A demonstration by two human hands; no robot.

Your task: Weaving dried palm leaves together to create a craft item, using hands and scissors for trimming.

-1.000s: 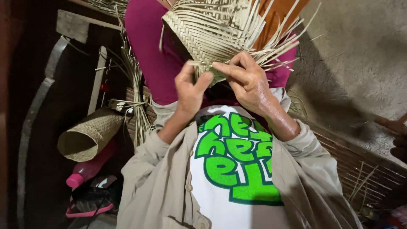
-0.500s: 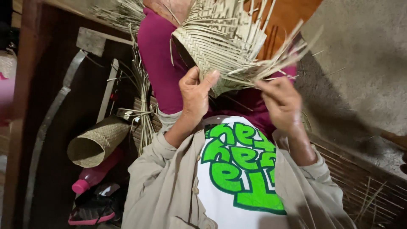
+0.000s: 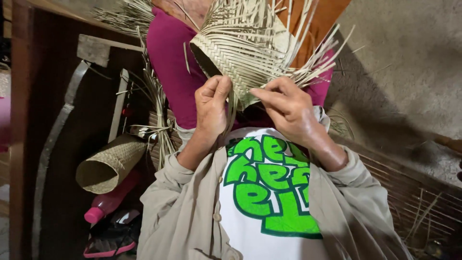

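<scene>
A half-woven straw basket [image 3: 245, 53] with many loose strips fanning out to the right rests over my magenta-clad lap [image 3: 173, 72]. My left hand [image 3: 211, 106] grips the basket's near edge, fingers curled around a strip that hangs down. My right hand [image 3: 286, 108] pinches a strip at the basket's lower corner, thumb and fingers closed on it. Both hands meet at the pointed lower end of the weave.
A finished woven cone-shaped basket [image 3: 108, 163] lies at the left beside a bundle of straw strips [image 3: 156, 115]. A pink bottle [image 3: 108, 204] and dark footwear [image 3: 113, 236] lie below it. A woven mat [image 3: 409, 192] lies at the right on the concrete floor [image 3: 409, 62].
My right hand, which had drawn away to the right half a second ago, has come back to the basket's corner. My left hand has closed around the edge strip.
</scene>
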